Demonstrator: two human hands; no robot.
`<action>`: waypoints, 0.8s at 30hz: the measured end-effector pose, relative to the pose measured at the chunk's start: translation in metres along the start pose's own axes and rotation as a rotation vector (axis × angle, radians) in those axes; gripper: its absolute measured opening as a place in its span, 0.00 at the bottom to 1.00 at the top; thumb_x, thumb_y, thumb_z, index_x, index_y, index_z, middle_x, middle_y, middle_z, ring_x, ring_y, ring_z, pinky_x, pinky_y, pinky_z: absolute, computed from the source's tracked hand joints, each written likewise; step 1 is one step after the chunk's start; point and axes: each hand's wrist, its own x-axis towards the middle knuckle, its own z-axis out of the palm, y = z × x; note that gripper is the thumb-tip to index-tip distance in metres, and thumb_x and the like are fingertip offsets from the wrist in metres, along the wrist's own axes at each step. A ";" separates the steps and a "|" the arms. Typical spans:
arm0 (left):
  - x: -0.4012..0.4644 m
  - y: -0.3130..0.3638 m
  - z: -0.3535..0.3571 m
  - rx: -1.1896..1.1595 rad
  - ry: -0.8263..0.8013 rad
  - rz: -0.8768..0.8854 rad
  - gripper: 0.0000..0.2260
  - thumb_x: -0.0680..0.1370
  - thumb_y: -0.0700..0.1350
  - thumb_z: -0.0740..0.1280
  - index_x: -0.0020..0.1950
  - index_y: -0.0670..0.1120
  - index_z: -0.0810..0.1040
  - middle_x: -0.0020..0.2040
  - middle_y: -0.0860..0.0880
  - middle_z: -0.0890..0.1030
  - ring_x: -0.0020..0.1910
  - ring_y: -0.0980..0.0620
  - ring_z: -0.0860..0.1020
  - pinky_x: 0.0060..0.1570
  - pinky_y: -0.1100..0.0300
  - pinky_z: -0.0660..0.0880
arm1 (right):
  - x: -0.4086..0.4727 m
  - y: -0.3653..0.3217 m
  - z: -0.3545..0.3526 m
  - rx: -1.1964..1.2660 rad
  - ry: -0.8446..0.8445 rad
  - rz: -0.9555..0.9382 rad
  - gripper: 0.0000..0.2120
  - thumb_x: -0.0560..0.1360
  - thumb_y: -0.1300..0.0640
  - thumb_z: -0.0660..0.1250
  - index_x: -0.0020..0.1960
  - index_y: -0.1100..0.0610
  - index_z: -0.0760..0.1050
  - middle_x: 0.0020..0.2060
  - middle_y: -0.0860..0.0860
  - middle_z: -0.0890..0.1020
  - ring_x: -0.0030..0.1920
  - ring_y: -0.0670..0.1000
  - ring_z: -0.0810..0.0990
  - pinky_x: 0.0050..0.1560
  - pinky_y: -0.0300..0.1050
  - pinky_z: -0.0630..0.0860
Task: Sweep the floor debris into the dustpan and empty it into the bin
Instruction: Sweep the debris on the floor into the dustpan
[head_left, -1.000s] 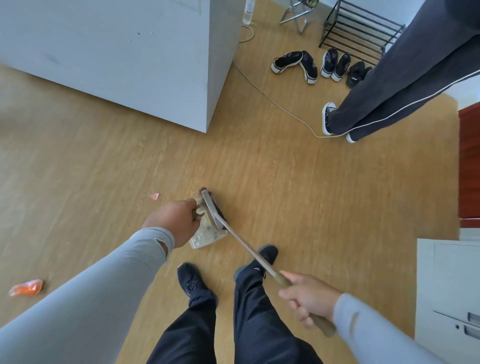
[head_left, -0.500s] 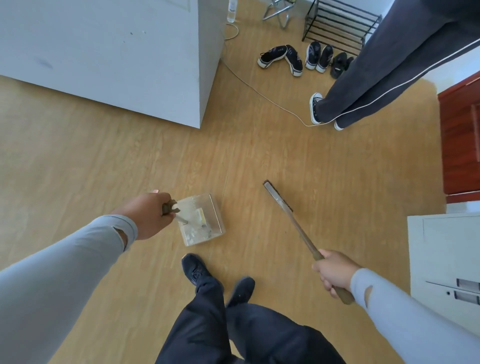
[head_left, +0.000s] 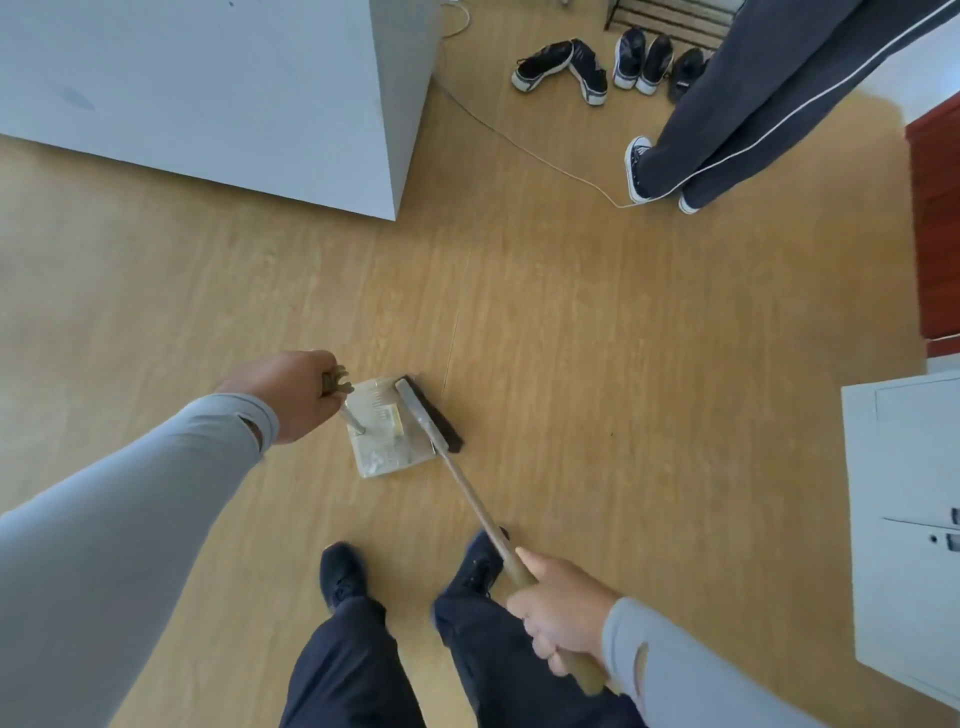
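I see my left hand (head_left: 291, 395) gripping the dustpan (head_left: 387, 431) handle and my right hand (head_left: 563, 613) gripping the broom (head_left: 467, 493) over wood-look floor (head_left: 623, 364), a grey cabinet (head_left: 208, 93) beyond.

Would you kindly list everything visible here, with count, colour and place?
dustpan: one, clear, on floor, holding pale scraps
broom: one, dark bristles, wooden handle, head at dustpan's right edge
white block: one, top left
cable: one, white, across floor
loose shoes: about five, dark, top centre
shoe rack: one, black, top
bystander's legs: two, dark trousers, top right
white cabinet: one, right edge
red-brown furniture: one, right
own feet: two, dark shoes
left hand: grips dustpan handle
right hand: grips broom handle
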 end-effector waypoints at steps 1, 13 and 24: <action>-0.001 0.000 0.000 0.005 0.006 0.001 0.07 0.80 0.57 0.64 0.52 0.55 0.74 0.44 0.55 0.79 0.43 0.48 0.80 0.47 0.51 0.81 | -0.007 0.007 -0.010 0.066 -0.034 -0.001 0.33 0.75 0.62 0.62 0.79 0.50 0.61 0.35 0.50 0.74 0.26 0.46 0.70 0.27 0.42 0.72; -0.080 -0.063 0.021 -0.008 -0.061 0.060 0.06 0.81 0.56 0.64 0.49 0.55 0.75 0.40 0.54 0.79 0.36 0.51 0.79 0.36 0.55 0.77 | -0.037 0.082 0.022 0.464 0.281 0.101 0.32 0.80 0.61 0.61 0.80 0.44 0.57 0.31 0.54 0.72 0.24 0.49 0.67 0.25 0.41 0.68; -0.098 -0.095 0.064 0.039 -0.055 0.088 0.08 0.81 0.57 0.61 0.52 0.55 0.74 0.42 0.55 0.80 0.38 0.53 0.79 0.35 0.57 0.77 | 0.000 0.015 0.174 0.424 -0.019 0.168 0.35 0.79 0.61 0.55 0.83 0.47 0.48 0.33 0.51 0.71 0.25 0.48 0.69 0.26 0.41 0.68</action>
